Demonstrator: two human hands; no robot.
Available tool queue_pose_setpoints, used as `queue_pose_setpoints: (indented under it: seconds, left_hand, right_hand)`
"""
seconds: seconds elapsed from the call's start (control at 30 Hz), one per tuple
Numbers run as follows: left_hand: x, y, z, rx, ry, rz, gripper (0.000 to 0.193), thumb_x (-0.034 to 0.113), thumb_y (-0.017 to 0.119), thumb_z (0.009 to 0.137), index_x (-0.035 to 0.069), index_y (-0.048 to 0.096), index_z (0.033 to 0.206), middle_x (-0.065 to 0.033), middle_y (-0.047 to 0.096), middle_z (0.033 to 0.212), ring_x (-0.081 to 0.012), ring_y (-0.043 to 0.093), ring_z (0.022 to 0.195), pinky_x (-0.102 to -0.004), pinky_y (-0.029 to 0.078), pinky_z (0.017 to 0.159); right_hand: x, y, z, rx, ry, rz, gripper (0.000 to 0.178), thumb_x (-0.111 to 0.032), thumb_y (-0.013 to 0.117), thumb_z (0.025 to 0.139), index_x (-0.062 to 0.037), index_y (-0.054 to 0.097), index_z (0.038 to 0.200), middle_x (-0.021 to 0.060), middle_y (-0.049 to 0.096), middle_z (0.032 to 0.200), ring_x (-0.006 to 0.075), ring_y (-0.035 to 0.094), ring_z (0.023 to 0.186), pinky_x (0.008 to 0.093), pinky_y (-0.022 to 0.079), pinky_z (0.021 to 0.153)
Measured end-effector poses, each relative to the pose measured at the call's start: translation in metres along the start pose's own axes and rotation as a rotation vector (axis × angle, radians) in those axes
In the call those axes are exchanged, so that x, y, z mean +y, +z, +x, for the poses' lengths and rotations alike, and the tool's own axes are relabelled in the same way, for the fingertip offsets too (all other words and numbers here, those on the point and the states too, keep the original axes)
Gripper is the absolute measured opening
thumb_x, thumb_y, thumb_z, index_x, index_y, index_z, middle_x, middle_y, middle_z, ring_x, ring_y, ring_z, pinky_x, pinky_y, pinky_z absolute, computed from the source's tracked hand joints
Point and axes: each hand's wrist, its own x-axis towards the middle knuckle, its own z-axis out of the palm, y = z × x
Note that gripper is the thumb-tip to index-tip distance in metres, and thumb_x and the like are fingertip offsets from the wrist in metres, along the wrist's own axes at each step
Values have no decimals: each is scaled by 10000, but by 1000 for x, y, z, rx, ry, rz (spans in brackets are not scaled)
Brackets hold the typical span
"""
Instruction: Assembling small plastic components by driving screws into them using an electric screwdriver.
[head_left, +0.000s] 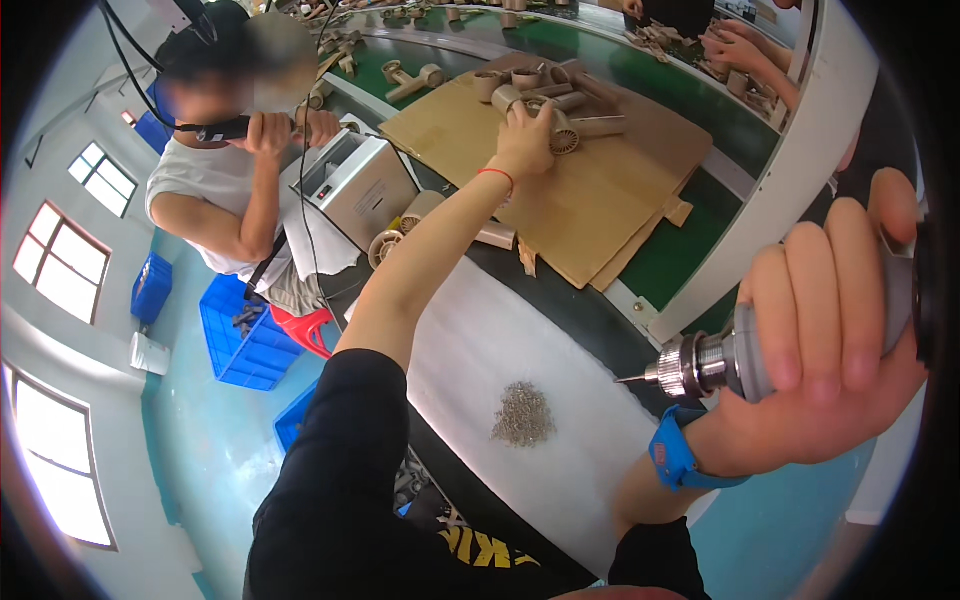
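Stretched far forward, my left hand (525,145) closes round a bronze-coloured hair dryer housing (564,137) with a round finned end. More bronze housings (590,92) lie beside it on brown cardboard (610,200). My right hand (830,310), raised at the right, is wrapped round a grey electric screwdriver (745,352). Its thin bit (630,379) points left over the edge of a white sheet (570,350). A small heap of metal screws (523,414) rests on that sheet, between my arms.
At the left a seated co-worker (215,190) holds a dark tool beside a box-shaped device (360,185). Blue crates (245,340) stand on the floor. A green conveyor (640,75) with bronze parts runs behind the cardboard; a white post (760,190) rises at right.
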Motion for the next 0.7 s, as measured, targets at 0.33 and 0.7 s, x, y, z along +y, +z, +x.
queue_pose_setpoints:
  seconds: [0.33,0.7]
  left_hand:
    - [47,17,26,19,220,448,473,339,674,729,71,627,1116,-100,606,1118,-263,507,1116,-409,344,967]
    - [40,-183,-121,-284,-144,-356,448,315,690,819,34,588,1153,-154,617,1112,-212,612,997,-334,486,829]
  right_hand:
    - [-2,17,-7,-2,60,-181,240,-246,366,1030,-23,452,1012,-5,435,561,96,426,450,237,410,459]
    - [22,-18,16,-116,205,-264,196,-199,498,948,-6,534,933,-26,341,591,73,361,531,223,342,565]
